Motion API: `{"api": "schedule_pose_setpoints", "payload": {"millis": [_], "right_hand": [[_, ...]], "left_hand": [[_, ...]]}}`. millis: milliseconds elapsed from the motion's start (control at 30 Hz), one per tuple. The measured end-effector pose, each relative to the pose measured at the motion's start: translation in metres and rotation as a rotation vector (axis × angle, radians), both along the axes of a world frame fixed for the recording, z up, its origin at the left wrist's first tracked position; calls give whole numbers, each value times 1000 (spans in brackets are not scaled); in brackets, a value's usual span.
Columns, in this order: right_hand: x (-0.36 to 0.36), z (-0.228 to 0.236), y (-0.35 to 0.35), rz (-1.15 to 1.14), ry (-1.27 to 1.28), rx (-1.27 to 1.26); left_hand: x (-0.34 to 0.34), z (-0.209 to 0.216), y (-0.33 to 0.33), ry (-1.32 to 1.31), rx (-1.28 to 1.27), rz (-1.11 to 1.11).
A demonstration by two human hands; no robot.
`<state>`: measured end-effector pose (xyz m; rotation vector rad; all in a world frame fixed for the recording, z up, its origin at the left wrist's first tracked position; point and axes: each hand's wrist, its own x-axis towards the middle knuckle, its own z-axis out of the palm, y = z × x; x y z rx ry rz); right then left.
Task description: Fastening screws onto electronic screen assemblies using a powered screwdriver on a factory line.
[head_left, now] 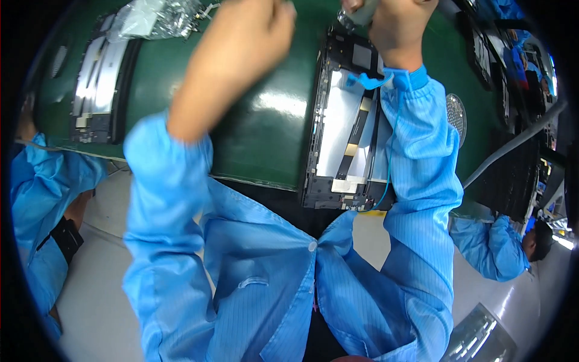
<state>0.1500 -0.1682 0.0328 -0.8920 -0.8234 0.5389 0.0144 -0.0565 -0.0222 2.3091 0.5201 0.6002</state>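
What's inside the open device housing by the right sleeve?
Inside the device housing: a silvery plate, crossed by a slanting dark strip, with a pale patch near the bottom. Whatever the right sleeve covers at the right cannot be seen.

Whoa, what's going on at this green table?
Someone in a blue coat has both hands over the table. The right hand seems to hold a pale thing, partly out of view. The left hand is blurry; I can't tell if it's empty. An opened device lies partly under the right arm.
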Motion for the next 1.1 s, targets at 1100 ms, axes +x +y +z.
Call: {"api": "schedule_pose_setpoints", "payload": {"millis": [1100], "right_hand": [[108,13,-224,-922,-545,-334]], "left_hand": [[290,-20,139,121,-622,137]]}}
